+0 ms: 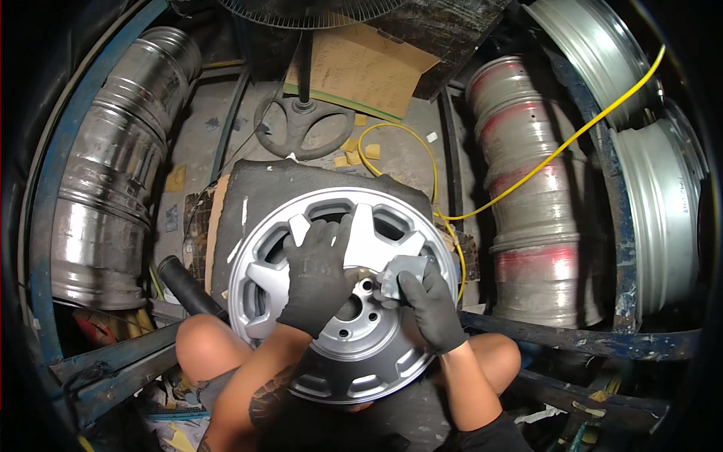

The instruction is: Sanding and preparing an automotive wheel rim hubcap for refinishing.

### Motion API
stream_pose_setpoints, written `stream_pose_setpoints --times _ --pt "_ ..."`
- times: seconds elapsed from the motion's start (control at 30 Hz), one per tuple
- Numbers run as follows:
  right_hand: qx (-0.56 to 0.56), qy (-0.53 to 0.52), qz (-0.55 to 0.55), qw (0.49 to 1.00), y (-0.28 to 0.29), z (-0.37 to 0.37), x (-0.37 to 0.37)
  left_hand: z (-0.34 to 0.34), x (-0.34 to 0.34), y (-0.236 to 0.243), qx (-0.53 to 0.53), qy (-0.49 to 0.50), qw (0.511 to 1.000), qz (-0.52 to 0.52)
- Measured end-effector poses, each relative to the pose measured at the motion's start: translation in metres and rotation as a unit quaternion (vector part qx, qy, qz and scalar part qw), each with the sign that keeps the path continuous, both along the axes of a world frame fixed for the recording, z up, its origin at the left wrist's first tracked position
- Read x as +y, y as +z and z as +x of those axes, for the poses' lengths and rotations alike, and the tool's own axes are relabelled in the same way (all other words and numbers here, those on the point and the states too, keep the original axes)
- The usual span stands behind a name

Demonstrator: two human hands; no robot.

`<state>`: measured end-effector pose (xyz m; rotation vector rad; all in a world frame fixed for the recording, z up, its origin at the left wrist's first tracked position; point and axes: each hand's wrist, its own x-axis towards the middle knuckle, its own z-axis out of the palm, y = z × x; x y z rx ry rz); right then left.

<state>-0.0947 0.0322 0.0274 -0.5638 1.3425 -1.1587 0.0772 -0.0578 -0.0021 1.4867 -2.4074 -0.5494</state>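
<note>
A silver alloy car wheel (pixel 364 226) lies face up in front of me, between my bent knees. My left hand (pixel 316 267), in a dark grey glove, rests on the left side of the wheel's face. Its fingers are stretched out over the spokes and it holds nothing. In my right hand (pixel 434 307), gloved the same way, a folded grey sheet that looks like sandpaper (pixel 404 276) is pinched between thumb and fingers. That sheet is over the right spokes beside the hub; whether it touches the metal I cannot tell. The lower part of the wheel is in shadow.
A dark mat (pixel 263 183) lies under the wheel. Stacked metal rims stand at left (pixel 105 188) and right (pixel 527 188), inside blue metal frames. Ahead are a fan stand's base (pixel 305 139) and a cardboard sheet (pixel 365 71). A yellow hose (pixel 527 177) crosses from the right.
</note>
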Motion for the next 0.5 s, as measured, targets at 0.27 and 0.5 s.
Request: stream_pose_setpoints --times 0.27,0.5 --pt "0.599 0.080 -0.206 0.770 -0.018 -0.009 -0.002 -0.003 -0.003 0.010 -0.018 -0.025 0.999 0.045" --pt "0.704 0.185 -0.122 0.675 -0.005 0.010 -0.010 0.000 -0.002 0.003 -0.037 -0.019 0.999 -0.014"
